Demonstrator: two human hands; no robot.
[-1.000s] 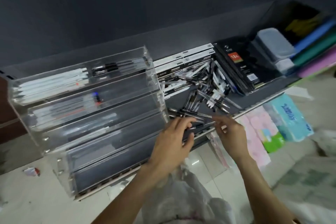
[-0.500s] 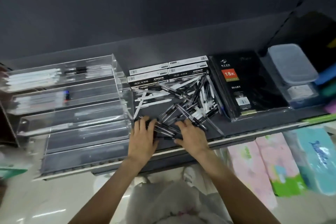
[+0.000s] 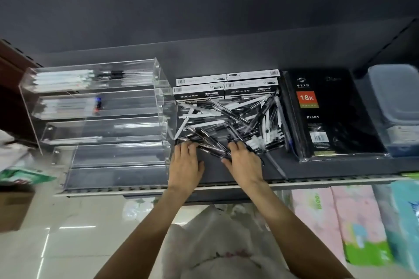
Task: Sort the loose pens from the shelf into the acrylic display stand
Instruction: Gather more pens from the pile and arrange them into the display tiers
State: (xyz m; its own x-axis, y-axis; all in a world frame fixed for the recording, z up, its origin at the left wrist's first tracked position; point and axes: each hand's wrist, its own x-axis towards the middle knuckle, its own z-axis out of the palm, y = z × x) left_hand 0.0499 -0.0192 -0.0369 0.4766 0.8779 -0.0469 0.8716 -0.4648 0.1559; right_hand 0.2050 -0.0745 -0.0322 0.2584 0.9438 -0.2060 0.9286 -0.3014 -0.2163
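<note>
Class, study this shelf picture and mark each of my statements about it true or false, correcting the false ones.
1. The clear acrylic display stand sits left of the loose pile of black and white pens. True.
2. Both hands, left and right, reach the pile's near edge. True.
3. The black diary lies left of the stand. False: it lies right of the pens.
4. The stand's lowest tier is full of pens. False: it looks empty.

Both hands, the left hand (image 3: 186, 163) and the right hand (image 3: 243, 161), have dropped from pinching pens to lying flat on the pen pile's (image 3: 229, 120) near edge.
</note>
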